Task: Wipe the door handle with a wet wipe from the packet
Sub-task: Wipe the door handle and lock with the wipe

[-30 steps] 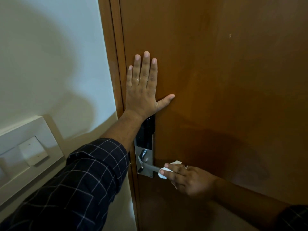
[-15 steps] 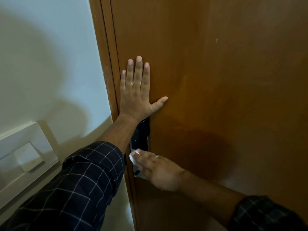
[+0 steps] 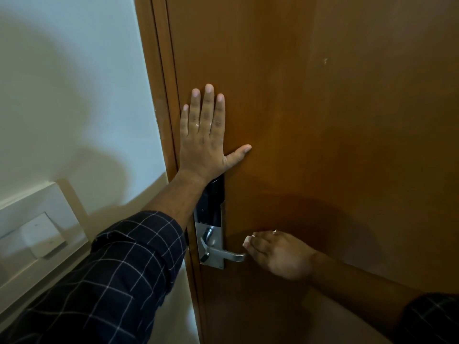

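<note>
I see left hand (image 3: 203, 137) flat on door (image 3: 323, 120), fingers spread, just above lock plate (image 3: 211, 234). Right hand (image 3: 280, 254) curled at free end of door handle (image 3: 227, 255), w/ white bit of wet wipe (image 3: 247, 239) at fingertips. Can't tell how firm the grip is.

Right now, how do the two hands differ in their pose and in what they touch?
The left hand lies flat and open on the door, fingers pointing up, above the lock; the right hand is curled at the free end of the door handle, lower down. The left hand holds nothing; the right hand shows a bit of white wipe at its fingertips. Both reach out of dark checked sleeves.
</note>
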`<state>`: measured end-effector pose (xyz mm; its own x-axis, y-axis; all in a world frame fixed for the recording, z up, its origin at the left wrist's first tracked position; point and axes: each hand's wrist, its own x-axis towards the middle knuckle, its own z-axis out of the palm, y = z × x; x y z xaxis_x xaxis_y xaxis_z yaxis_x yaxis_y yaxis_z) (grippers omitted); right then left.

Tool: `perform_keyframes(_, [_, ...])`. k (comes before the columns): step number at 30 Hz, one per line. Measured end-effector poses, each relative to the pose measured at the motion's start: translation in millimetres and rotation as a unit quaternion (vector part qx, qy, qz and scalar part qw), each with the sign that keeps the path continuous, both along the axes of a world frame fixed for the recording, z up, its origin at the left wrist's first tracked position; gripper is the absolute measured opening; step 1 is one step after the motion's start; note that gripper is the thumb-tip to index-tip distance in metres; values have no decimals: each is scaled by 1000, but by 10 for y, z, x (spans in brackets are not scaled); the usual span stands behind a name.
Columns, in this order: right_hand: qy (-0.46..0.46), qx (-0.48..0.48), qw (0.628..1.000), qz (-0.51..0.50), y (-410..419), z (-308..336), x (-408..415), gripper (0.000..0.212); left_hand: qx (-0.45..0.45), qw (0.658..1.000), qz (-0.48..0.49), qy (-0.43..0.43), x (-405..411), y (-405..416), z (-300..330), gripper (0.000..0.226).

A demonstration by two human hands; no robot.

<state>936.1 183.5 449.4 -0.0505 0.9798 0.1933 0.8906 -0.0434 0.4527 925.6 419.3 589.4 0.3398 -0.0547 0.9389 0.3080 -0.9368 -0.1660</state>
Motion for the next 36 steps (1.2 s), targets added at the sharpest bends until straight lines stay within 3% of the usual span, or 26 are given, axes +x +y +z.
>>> perform_keyframes(4, [123, 125, 984, -12, -24, 191, -90, 58, -5, 1000, -1, 2, 10, 7, 10, 102])
perform_keyframes(7, [137, 171, 976, -2, 274, 167, -292, 54, -6, 1000, -5, 7, -5, -2, 11, 102])
perform_keyframes(12, [19, 63, 998, 22, 621, -170, -443, 51, -6, 1000, -4, 19, -40, -1, 10, 101])
perform_keyframes(15, [48, 58, 996, 37, 430, -325, -238, 55, -7, 1000, -5, 21, -35, -4, 17, 101])
perform_keyframes(20, [-47, 35, 996, 70, -67, -400, 88, 43, -12, 999, -5, 29, -44, -13, 19, 102])
perform_keyframes(22, [-42, 38, 997, 49, -210, -322, 129, 36, -13, 999, -4, 32, -51, -19, 20, 102])
perform_keyframes(25, [-18, 96, 995, 24, -323, -103, 97, 47, -15, 999, 1, 34, -54, -18, 11, 102])
perform_keyframes(27, [22, 120, 992, 15, -204, 18, -23, 42, -14, 999, 4, 33, -45, -7, 20, 102])
perform_keyframes(31, [128, 40, 990, 41, 220, -144, -332, 47, -18, 999, -1, 41, -57, -11, 11, 102])
perform_keyframes(33, [124, 26, 991, 36, 189, -266, -368, 43, -17, 999, -3, 47, -58, -2, 10, 102])
perform_keyframes(36, [119, 85, 989, -4, -18, -331, -287, 39, -15, 999, 8, 43, -64, -1, 16, 102])
